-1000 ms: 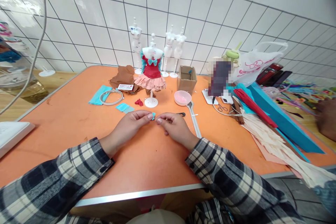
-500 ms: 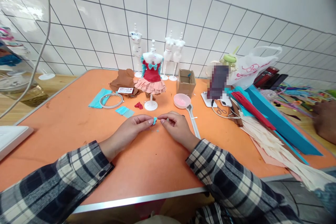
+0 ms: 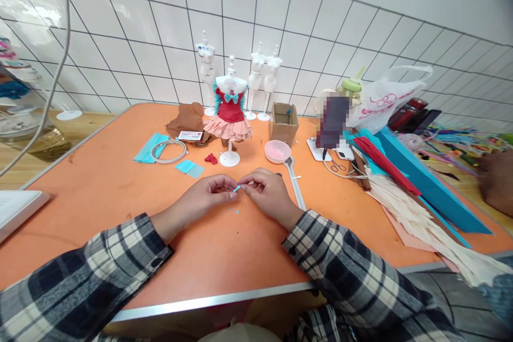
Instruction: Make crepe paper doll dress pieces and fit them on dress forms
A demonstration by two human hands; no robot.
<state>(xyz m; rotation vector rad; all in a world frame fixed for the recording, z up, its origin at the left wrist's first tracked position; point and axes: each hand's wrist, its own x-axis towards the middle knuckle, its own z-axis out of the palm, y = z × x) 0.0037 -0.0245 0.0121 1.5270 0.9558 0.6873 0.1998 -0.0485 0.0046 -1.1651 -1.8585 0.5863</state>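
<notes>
A tiny light-blue piece of crepe paper (image 3: 236,188) is pinched between my two hands above the orange table. My left hand (image 3: 208,193) has its thumb and forefinger closed on the left end, while my right hand (image 3: 267,191) pinches the right end, its other fingers curled. Most of the piece is hidden by fingertips. Small blue scraps (image 3: 236,211) lie just below the hands. Beyond them are blue crepe strips (image 3: 189,168) and a small red bow (image 3: 210,158). A mini dress form (image 3: 230,112) wears a red top with a blue bow and a pink ruffled skirt.
Bare dress forms (image 3: 256,72) stand along the tiled wall. Nearby are a cardboard box (image 3: 284,131), a pink bowl (image 3: 278,152), a ruler (image 3: 296,187), a tape roll (image 3: 169,161) and scissors (image 3: 339,166). Crepe paper (image 3: 404,203) covers the right side; another person's hand (image 3: 497,181) shows beyond.
The blue piece was upright in my left fingertips and now lies flatter, mostly covered. My right fingertips have moved in onto it, and the hands are closer together.
</notes>
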